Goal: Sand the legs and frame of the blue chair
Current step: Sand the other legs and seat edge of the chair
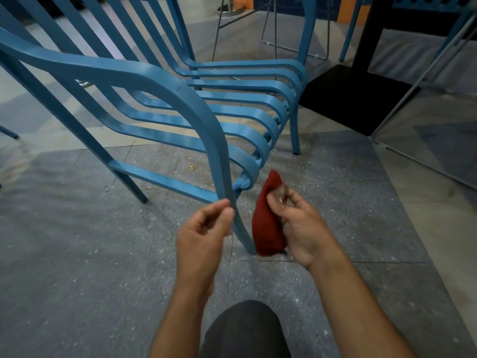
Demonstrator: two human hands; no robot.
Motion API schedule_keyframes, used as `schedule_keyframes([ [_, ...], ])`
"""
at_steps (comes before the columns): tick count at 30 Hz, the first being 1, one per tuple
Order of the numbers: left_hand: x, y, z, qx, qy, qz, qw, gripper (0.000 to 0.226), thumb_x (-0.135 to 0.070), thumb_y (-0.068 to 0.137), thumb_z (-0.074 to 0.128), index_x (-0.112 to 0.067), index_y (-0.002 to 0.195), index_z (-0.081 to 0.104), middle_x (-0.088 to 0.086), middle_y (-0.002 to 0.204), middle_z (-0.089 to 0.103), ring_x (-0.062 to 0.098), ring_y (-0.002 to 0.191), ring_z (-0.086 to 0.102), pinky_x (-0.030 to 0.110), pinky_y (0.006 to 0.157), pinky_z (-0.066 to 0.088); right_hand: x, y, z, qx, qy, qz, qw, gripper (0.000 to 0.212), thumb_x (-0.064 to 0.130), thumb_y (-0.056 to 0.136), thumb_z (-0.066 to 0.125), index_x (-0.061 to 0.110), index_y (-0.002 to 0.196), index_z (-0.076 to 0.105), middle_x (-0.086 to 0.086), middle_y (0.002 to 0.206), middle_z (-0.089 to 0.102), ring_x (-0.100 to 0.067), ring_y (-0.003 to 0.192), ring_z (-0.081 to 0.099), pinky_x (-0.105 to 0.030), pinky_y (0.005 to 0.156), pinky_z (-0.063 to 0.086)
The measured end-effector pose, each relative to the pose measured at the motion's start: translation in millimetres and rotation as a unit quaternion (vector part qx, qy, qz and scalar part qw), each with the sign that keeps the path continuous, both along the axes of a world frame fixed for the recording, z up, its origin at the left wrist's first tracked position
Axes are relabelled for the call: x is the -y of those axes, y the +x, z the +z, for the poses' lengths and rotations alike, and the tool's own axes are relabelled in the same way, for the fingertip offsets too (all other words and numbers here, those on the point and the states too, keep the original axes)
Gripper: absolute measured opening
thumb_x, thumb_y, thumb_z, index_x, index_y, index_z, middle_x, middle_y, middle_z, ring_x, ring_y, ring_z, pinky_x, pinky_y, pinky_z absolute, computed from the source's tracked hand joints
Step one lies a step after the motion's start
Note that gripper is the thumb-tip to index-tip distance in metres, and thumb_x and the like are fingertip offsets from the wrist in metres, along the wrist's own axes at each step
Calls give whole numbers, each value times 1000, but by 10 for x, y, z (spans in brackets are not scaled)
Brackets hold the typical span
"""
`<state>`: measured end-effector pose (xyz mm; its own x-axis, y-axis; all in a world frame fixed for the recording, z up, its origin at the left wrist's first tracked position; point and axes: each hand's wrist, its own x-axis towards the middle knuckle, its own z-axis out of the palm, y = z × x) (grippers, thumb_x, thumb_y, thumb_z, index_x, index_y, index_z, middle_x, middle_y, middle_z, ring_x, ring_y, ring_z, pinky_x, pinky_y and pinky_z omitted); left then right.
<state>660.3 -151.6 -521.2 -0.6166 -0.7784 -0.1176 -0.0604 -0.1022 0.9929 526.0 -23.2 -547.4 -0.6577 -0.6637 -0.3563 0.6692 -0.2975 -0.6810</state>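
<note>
Speckled floor (77,254): right hand (302,228) grips sandpaper (265,228) just right of the upright leg (240,228), left hand (204,233) pinching it.

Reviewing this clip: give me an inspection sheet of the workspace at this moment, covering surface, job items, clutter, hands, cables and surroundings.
Surface: grey speckled tiled floor, dusty, with pale specks and a small patch of orange crumbs near the chair.
Job's things: blue chair stands upright on the floor; red sandpaper sheet, bent, beside the chair's front leg.
Clutter: nothing seen beyond the dust and crumbs.
Hands: left hand loosely curled, fingertips at the front leg; right hand grips the sandpaper.
Cables: nothing seen.
Surroundings: black table base to the right, thin metal stool legs behind, more blue furniture at the top right; the person's dark-clothed knee at the bottom.
</note>
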Motion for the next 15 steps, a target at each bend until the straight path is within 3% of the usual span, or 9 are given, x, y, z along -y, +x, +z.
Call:
schedule_keyframes([
  [3, 285, -47, 117, -8, -74, 43, 996, 29, -17, 100, 69, -35, 123, 73, -22, 111, 77, 0, 104, 73, 15, 80, 61, 251, -13, 270, 6, -35, -50, 998, 53, 23, 73, 88, 18, 124, 72, -7, 109, 83, -19, 90, 82, -32, 69, 64],
  [6, 426, -116, 191, -18, -108, 7, 994, 49, -2, 103, 62, -36, 139, 66, -27, 125, 73, -2, 117, 69, 10, 86, 57, 543, 51, 483, -11, -33, -75, 997, 56, 32, 64, 94, 21, 116, 76, -6, 108, 83, -20, 92, 82, -33, 69, 64],
  [11, 415, -250, 111, -42, -96, -51, 993, 58, 18, 99, 54, -18, 143, 66, -6, 126, 78, 14, 122, 71, 30, 100, 60, 825, 157, 479, -18, -4, -119, 993, 43, 32, 65, 97, 19, 102, 79, -6, 101, 84, -22, 91, 82, -34, 69, 65],
  [15, 353, -297, 57, -56, -100, -43, 993, 57, 16, 96, 58, -20, 138, 69, -6, 122, 79, 11, 116, 74, 25, 93, 61, 853, 202, 286, -40, 43, -160, 985, 24, 19, 81, 92, 15, 99, 76, -5, 98, 84, -23, 94, 82, -37, 81, 66],
])
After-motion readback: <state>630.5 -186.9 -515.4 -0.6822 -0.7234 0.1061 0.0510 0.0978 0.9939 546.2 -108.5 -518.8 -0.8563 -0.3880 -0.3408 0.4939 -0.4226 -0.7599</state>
